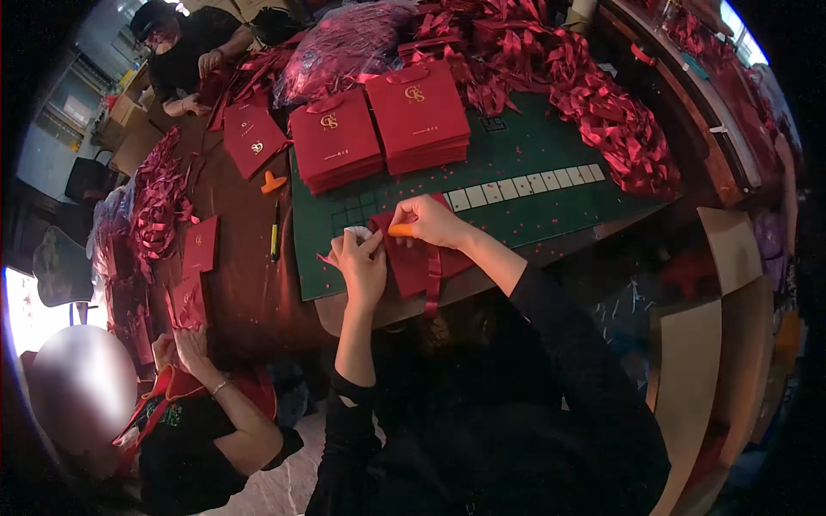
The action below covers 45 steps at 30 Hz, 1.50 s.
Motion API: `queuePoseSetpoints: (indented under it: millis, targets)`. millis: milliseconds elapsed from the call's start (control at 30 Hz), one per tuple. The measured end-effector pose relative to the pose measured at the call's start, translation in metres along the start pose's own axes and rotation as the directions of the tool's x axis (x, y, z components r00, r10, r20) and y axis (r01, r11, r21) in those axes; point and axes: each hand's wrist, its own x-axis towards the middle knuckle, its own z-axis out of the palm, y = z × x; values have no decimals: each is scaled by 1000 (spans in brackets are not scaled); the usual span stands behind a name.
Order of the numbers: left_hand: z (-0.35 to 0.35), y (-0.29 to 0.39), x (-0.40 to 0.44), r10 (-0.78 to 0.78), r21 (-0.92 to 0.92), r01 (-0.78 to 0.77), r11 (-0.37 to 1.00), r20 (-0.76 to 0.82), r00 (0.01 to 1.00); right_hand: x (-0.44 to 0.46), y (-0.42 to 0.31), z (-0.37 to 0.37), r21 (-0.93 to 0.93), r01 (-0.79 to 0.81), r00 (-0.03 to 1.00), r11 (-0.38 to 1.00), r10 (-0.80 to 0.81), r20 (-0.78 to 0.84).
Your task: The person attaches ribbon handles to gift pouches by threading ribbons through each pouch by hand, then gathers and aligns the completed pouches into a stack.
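Note:
A red paper bag [411, 267] lies on the green mat [533, 206] near its front edge, with a red ribbon [433, 284] hanging down from it. My right hand [428, 224] is closed round an orange tool [401, 230] over the upper part of this bag. Just to the left, my left hand [359, 262] has its fingers bent together at the bag's left edge, beside a small white round thing [359, 233]. What its fingertips pinch is too small to name. A bit of red ribbon shows by its left side.
Two stacks of red bags, left [335, 138] and right [419, 116], stand behind my hands. An orange tool [273, 181] and a yellow-black cutter [274, 241] lie to the left. Ribbon heaps [611, 120] line the back. Two co-workers sit at left, one far [194, 52], one near [198, 421].

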Motion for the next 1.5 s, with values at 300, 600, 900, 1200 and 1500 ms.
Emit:
queuePoseSetpoints:
  millis: [300, 600, 900, 1200, 1500]
  targets:
    - [-15, 3, 9, 259, 115, -258, 959, 9, 966, -1, -3, -11, 98, -32, 990, 995, 19, 138]
    - [-54, -34, 8, 189, 324, -150, 934, -92, 978, -7, -15, -13, -13, -146, 976, 989, 147, 163]
    - [-63, -21, -23, 31, 424, 13, 906, -96, 995, -7, -12, 0, -116, -50, 996, 992, 57, 65]
    - [-36, 24, -36, 115, 352, -225, 908, 308, 944, -50, -22, 16, -114, 38, 995, 993, -27, 100]
    - [-33, 20, -35, 130, 311, -220, 925, 285, 950, -102, -28, 4, 522, -364, 927, 771, 247, 282]
